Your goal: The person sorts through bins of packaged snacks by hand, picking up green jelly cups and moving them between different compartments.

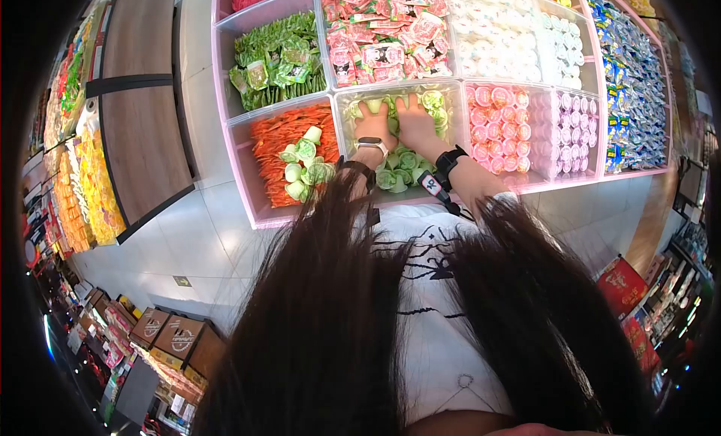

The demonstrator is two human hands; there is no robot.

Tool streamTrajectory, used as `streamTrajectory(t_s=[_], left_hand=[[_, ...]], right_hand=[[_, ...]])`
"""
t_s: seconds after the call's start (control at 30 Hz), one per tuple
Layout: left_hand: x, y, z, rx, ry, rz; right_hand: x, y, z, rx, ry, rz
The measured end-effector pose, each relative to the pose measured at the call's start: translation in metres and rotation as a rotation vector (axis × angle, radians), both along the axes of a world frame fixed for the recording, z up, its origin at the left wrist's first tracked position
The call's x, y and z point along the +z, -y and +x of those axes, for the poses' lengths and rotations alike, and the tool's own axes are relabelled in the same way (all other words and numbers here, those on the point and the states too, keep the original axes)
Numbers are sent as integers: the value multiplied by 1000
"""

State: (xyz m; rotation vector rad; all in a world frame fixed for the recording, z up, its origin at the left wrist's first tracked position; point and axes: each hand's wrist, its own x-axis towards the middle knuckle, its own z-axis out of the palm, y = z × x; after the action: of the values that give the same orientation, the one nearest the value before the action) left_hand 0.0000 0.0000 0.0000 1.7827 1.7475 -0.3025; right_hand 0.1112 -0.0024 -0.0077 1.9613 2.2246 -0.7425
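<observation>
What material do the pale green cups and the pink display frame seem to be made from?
Pale green cups: probably thin plastic, smooth, slightly shiny; their alike, moulded shapes suggest it.
Pink display frame: likely glossy plastic, from its bright sheen, though coated metal is possible.

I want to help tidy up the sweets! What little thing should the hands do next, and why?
I'd let the left hand pick up one of the stray green cups. They lie on the orange packets, while similar-looking cups fill the next compartment, so they probably belong there.
</observation>
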Motion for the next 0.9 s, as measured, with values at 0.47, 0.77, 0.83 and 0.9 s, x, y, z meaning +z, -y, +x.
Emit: streamTrajectory(t_s=[0.47, 0.77, 0.83, 0.9], left_hand=[[-2, 3, -3, 42, 90, 30], [28, -4, 13, -165, 483, 296], [22, -2, 11, -157, 568, 290], [18, 3, 9, -138, 604, 294]], right_hand=[[-7, -3, 11, -198, -393, -115], [-23, 16, 26, -331, -786, 171], [-17, 20, 26, -336, -810, 192], [-12, 22, 26, -308, -838, 198]])
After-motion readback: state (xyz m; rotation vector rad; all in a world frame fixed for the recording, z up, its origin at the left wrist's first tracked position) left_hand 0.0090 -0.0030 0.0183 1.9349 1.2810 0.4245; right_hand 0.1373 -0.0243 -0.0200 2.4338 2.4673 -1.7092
